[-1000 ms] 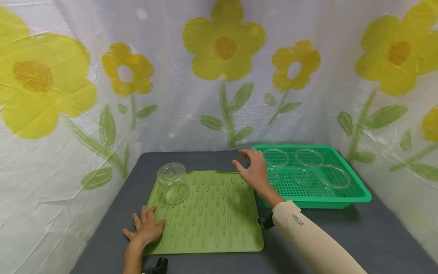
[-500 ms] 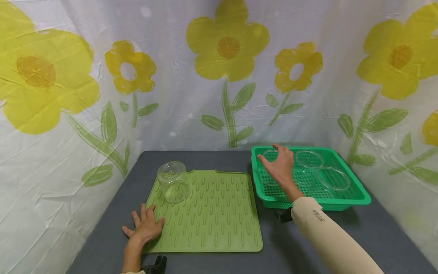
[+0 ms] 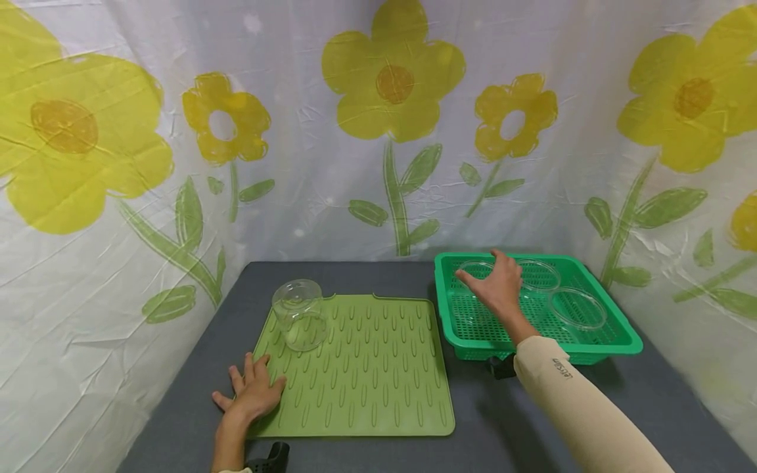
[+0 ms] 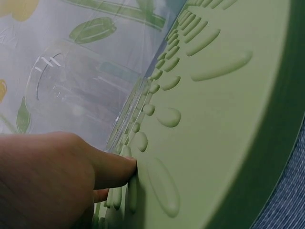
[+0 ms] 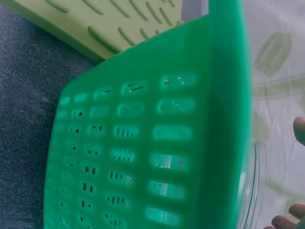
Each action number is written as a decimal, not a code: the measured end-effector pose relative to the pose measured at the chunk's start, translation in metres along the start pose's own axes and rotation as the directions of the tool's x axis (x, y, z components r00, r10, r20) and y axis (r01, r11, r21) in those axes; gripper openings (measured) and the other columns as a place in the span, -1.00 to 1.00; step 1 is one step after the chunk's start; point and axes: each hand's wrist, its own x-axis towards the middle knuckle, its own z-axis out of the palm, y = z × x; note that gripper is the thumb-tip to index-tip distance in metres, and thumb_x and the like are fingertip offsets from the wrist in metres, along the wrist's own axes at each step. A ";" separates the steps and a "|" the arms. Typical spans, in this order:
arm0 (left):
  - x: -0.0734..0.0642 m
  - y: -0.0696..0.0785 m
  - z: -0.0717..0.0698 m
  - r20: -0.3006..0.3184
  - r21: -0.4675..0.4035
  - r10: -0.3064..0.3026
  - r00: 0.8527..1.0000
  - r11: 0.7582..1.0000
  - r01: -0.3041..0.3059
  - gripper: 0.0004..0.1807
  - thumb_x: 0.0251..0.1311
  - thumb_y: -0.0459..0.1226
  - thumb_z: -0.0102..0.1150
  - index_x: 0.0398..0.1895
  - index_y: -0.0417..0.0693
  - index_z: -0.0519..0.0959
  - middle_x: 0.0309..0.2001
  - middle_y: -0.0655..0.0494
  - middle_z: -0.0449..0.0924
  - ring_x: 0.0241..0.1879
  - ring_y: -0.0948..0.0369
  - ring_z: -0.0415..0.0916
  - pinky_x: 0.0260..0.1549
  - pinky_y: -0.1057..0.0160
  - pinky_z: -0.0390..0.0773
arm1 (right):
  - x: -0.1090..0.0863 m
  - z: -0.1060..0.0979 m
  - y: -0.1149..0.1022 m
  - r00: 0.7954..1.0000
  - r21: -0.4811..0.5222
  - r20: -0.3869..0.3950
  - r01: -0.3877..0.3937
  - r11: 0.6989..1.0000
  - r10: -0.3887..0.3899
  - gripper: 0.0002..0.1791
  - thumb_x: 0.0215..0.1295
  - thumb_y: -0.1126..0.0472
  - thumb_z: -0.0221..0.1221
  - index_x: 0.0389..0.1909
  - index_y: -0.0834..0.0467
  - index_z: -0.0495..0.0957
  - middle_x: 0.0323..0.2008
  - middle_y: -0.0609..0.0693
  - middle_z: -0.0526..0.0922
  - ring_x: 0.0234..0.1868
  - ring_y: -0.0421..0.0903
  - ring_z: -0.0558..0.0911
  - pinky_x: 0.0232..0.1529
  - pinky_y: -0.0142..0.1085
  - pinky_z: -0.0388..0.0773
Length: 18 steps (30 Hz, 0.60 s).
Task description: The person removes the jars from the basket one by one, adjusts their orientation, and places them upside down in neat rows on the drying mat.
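My right hand (image 3: 499,286) is above the green basket (image 3: 544,345), thumb and fingers spread wide with nothing held. It overlaps the back-left clear jar (image 3: 472,265) in the head view. In the right wrist view a jar rim (image 5: 256,188) shows past the basket wall, with fingertips (image 5: 285,221) beside it. My left hand (image 3: 253,391) rests with spread fingers on the left edge of the green ridged mat (image 3: 367,387). Beyond it a clear jar (image 3: 299,318) stands bottom-up on the mat's back-left corner, its wide rim down in the left wrist view.
Two more clear jars stand in the basket, one at the back (image 3: 541,262) and one at the right (image 3: 582,326). Basket and mat lie side by side on a dark grey tabletop (image 3: 473,427). A flowered curtain (image 3: 284,230) hangs around the table.
My right hand has moved right, from over the mat's back-right corner to above the basket, with only a small shift in the last half second. My left hand stays in place.
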 end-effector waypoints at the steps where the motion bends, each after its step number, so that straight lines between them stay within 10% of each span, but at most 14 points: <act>1: 0.001 0.000 0.000 -0.002 -0.001 0.000 1.000 1.000 0.000 -0.15 0.49 -0.03 -0.01 0.59 -0.27 -0.14 0.57 -0.40 -0.67 0.45 -0.43 -0.89 0.07 -0.52 -0.96 | 0.000 -0.001 0.000 1.000 -0.004 0.006 -0.003 1.000 0.003 0.03 0.27 -0.16 0.35 0.54 0.31 0.12 0.44 0.41 0.21 0.47 0.41 0.11 0.42 0.33 0.08; 18: 0.010 -0.013 0.003 0.009 -0.001 -0.008 1.000 1.000 0.008 -0.09 0.48 0.10 -0.04 0.62 -0.19 -0.16 0.58 -0.32 -0.73 0.46 -0.36 -0.94 0.05 -0.49 -1.00 | 0.002 -0.013 0.009 0.968 -0.059 0.227 -0.096 0.994 0.107 0.23 0.26 -0.18 0.33 0.60 0.38 -0.19 0.55 0.48 -0.05 0.55 0.49 -0.04 0.46 0.37 0.09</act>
